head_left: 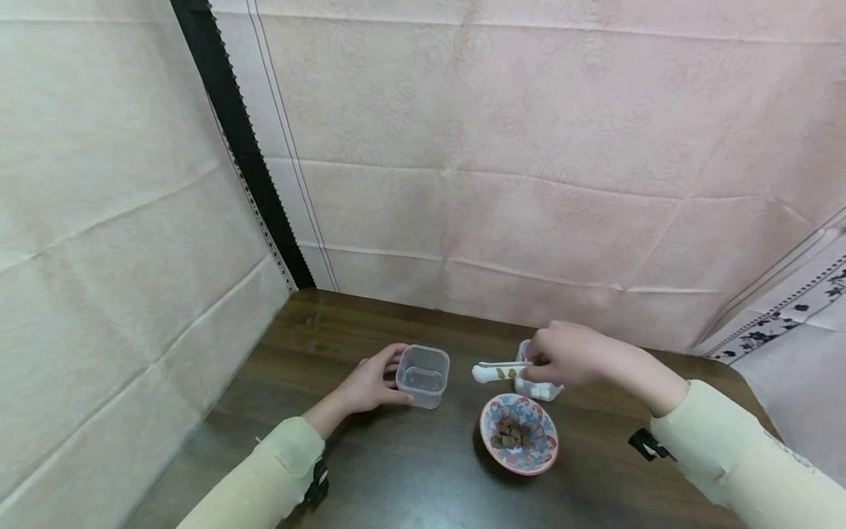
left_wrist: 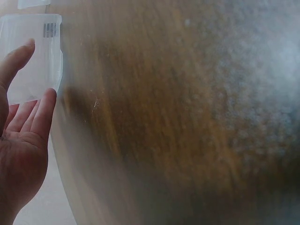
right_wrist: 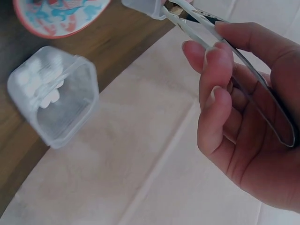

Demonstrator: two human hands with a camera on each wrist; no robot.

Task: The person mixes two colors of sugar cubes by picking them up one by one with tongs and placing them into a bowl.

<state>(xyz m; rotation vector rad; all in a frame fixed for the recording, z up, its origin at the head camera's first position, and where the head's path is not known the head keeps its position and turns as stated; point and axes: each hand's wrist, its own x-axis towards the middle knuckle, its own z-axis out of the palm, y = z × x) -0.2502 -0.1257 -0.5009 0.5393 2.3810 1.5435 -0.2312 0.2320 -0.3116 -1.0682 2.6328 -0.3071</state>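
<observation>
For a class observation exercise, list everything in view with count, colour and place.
Table: one, brown, lower centre.
Bowl: one, red-blue-white, on table.
Chunks: several, brown, in bowl.
Left container: one, clear, left of bowl.
Right container: one, clear, beyond bowl.
Pieces: several, white, in right container.
Tongs: one, white and silver, in right hand.
Cloths: several, pale, around table.
Strip: one, black, upper left.
Wrist gear: two, black, by sleeves.
Sleeves: two, pale green, either side.
Left hand: one, gripping left container.
Right hand: one, holding tongs.
</observation>
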